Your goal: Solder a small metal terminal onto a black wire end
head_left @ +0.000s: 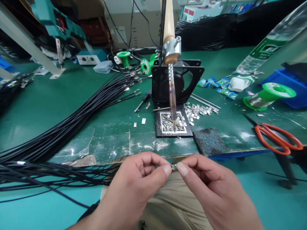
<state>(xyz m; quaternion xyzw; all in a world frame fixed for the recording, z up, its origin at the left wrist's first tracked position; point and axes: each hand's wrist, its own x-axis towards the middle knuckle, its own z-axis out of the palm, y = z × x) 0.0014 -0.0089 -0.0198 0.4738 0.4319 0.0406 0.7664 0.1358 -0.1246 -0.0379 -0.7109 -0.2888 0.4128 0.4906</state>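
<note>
Black cables fan across the green bench; left hand and right hand both pinch a tiny metal clip above the lap. One slip could drop it. Leaning forward risks touching the soldering iron.

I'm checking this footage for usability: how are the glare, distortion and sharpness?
Head view: wide-angle bending stretches the plastic bottle and the edges; glare patches shine on the green mat near its front edge; the left hand and right hand are sharp, but the tiny metal piece they pinch is too small to resolve.
</note>
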